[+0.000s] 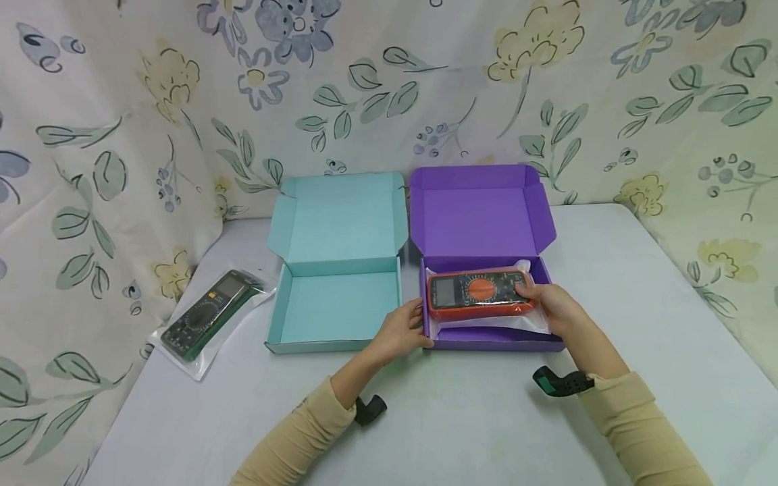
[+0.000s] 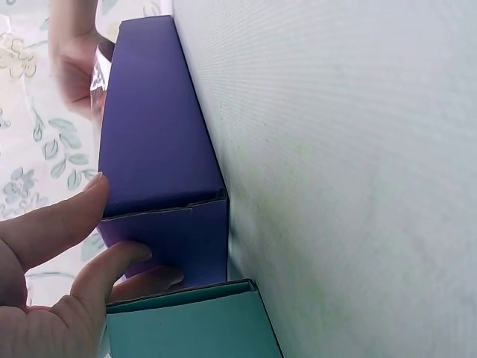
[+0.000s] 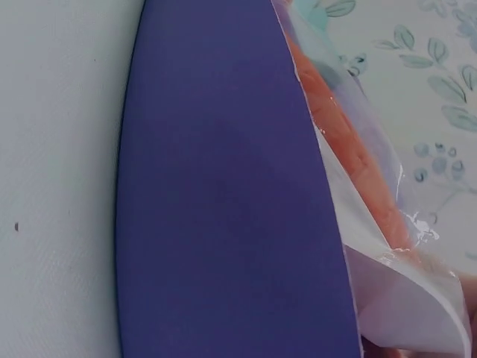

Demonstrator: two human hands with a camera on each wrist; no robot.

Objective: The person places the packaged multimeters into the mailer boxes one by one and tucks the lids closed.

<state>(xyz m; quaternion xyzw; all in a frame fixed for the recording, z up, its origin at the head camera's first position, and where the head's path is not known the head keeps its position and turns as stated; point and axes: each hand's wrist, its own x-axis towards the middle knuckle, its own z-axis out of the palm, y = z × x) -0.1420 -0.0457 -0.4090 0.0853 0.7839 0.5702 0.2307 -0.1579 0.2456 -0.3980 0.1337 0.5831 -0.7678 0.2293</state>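
The orange meter [image 1: 480, 290], in its plastic bag [image 1: 486, 326], is at the opening of the purple box [image 1: 495, 345]. The right hand [image 1: 558, 310] grips its right end, thumb on top; the left hand [image 1: 400, 332] holds the box's near left corner — a good support. Better to lower this end level — and tuck the loose plastic inside before letting go.

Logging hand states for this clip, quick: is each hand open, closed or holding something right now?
Left hand: closed, gripping the purple box at its near left corner.
Right hand: closed, holding the bagged orange multimeter.
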